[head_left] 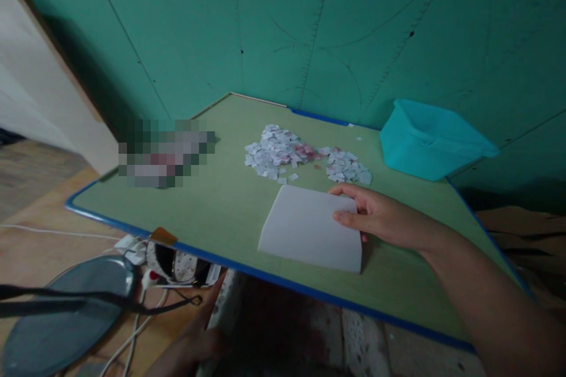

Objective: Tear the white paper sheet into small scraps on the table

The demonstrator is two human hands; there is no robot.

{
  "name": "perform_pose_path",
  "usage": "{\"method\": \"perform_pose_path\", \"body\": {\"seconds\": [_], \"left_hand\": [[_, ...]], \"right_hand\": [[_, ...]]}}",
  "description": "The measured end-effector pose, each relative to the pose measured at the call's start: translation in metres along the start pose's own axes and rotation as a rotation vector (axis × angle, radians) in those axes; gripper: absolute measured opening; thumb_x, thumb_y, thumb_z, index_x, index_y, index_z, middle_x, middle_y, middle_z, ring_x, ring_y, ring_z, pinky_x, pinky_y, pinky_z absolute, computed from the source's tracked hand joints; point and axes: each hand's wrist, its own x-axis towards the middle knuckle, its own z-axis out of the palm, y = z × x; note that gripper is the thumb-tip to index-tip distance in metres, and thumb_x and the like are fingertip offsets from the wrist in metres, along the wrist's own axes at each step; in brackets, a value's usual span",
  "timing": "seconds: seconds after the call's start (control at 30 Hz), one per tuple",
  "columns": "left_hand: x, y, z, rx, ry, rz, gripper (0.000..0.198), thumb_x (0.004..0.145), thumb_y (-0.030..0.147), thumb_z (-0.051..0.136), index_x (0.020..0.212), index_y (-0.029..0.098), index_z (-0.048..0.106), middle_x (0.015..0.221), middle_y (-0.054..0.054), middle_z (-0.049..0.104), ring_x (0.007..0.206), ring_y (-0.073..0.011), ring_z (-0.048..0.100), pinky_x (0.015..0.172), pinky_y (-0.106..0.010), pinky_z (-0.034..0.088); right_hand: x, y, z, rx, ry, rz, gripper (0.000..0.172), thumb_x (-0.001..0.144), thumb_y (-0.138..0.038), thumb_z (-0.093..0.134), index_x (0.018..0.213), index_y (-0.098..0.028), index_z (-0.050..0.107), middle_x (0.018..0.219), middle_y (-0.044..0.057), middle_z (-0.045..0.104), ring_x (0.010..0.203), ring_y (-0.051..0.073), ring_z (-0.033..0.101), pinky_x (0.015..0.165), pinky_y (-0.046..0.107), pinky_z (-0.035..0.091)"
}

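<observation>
My right hand [360, 212] grips the right edge of a piece of white paper [307, 227], thumb on top and fingers curled beneath. The paper lies low over the front of the green table, and its edges look slightly bent. Just beyond it, small cut paper pieces form a larger heap [276, 153] and a smaller heap [347, 166], with some reddish pieces between. My left hand [203, 344] is low and dark below the table's front edge, beside a pale speckled surface; its fingers are hard to make out.
A turquoise plastic bin [431, 144] stands at the table's back right. A pixelated object [168, 156] lies at the left. The green table [212, 206] has a blue edge against a green wall. Left below are a grey oval stool top [71, 318], cables and a speckled pouch.
</observation>
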Motion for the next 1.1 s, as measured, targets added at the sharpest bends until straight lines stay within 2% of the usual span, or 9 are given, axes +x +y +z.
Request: {"method": "perform_pose_path", "body": {"seconds": [0.13,0.2,0.37,0.5,0.6,0.73,0.83,0.97,1.1], "left_hand": [[0.000,-0.005,-0.007,-0.075,-0.100,0.063,0.067,0.046,-0.003,0.056,0.108,0.022,0.052,0.031,0.013,0.045,0.030,-0.0095,0.040,0.035,-0.020,0.030],[-0.001,-0.006,-0.008,-0.062,-0.101,0.090,0.072,0.044,-0.004,0.057,0.111,0.023,0.051,0.032,0.013,0.047,0.029,-0.0085,0.038,0.034,-0.019,0.029],[0.000,-0.002,0.000,-0.052,-0.095,0.125,0.074,0.043,-0.005,0.052,0.111,0.025,0.050,0.029,0.015,0.042,0.029,-0.0082,0.037,0.037,-0.020,0.033],[-0.001,0.001,0.007,-0.099,-0.092,0.114,0.062,0.041,-0.004,0.049,0.096,0.024,0.058,0.031,0.014,0.041,0.033,-0.0097,0.044,0.036,-0.018,0.031],[-0.001,0.000,0.006,-0.182,-0.091,0.110,0.056,0.039,-0.003,0.051,0.088,0.024,0.060,0.033,0.013,0.043,0.040,-0.0119,0.050,0.040,-0.020,0.036],[-0.001,-0.001,0.003,-0.146,-0.002,0.055,0.049,0.043,-0.005,0.051,0.081,0.024,0.061,0.032,0.013,0.045,0.038,-0.0125,0.053,0.036,-0.018,0.031],[-0.003,0.001,0.004,-0.121,0.048,0.033,0.045,0.043,-0.007,0.049,0.075,0.022,0.060,0.038,0.011,0.054,0.033,-0.0099,0.049,0.035,-0.018,0.032],[-0.008,0.010,0.011,-0.103,0.053,0.063,0.031,0.041,-0.004,0.048,0.056,0.022,0.055,0.025,0.014,0.041,0.026,-0.0065,0.040,0.032,-0.015,0.022],[-0.011,0.013,0.015,-0.062,0.101,0.074,0.026,0.039,0.000,0.051,0.051,0.023,0.049,0.026,0.013,0.044,0.025,-0.0045,0.038,0.034,-0.015,0.022]], "right_hand": [[-0.001,0.002,-0.002,-0.011,-0.045,0.010,0.030,0.077,-0.035,0.048,0.102,-0.021,0.039,0.064,-0.004,0.048,0.046,0.004,0.041,0.039,0.015,0.032],[-0.001,0.003,-0.002,-0.014,-0.056,0.006,0.030,0.077,-0.036,0.048,0.102,-0.021,0.039,0.065,-0.004,0.048,0.047,0.004,0.041,0.040,0.015,0.031],[0.000,0.002,-0.001,0.007,-0.078,0.000,0.029,0.078,-0.034,0.048,0.101,-0.020,0.039,0.064,-0.005,0.047,0.046,0.004,0.040,0.039,0.015,0.031],[-0.001,-0.002,0.001,0.002,-0.079,-0.001,0.028,0.077,-0.033,0.048,0.100,-0.019,0.040,0.063,-0.005,0.046,0.046,0.004,0.039,0.039,0.014,0.032],[-0.002,-0.003,0.002,0.003,-0.098,0.008,0.027,0.077,-0.032,0.048,0.099,-0.019,0.040,0.063,-0.005,0.047,0.047,0.004,0.040,0.039,0.014,0.032],[-0.004,-0.003,0.002,0.013,-0.133,0.008,0.025,0.078,-0.032,0.048,0.098,-0.020,0.040,0.065,-0.005,0.048,0.047,0.004,0.041,0.039,0.014,0.033],[-0.005,-0.002,0.000,-0.001,-0.173,0.033,0.026,0.077,-0.033,0.048,0.097,-0.019,0.039,0.068,-0.004,0.050,0.048,0.004,0.043,0.040,0.015,0.034],[-0.007,-0.001,-0.003,-0.036,-0.228,0.059,0.024,0.077,-0.034,0.048,0.094,-0.019,0.040,0.071,-0.003,0.051,0.049,0.005,0.044,0.040,0.015,0.034],[-0.006,0.000,-0.004,-0.053,-0.256,0.062,0.024,0.078,-0.035,0.047,0.093,-0.019,0.040,0.072,-0.003,0.051,0.049,0.005,0.044,0.041,0.016,0.035]]}}
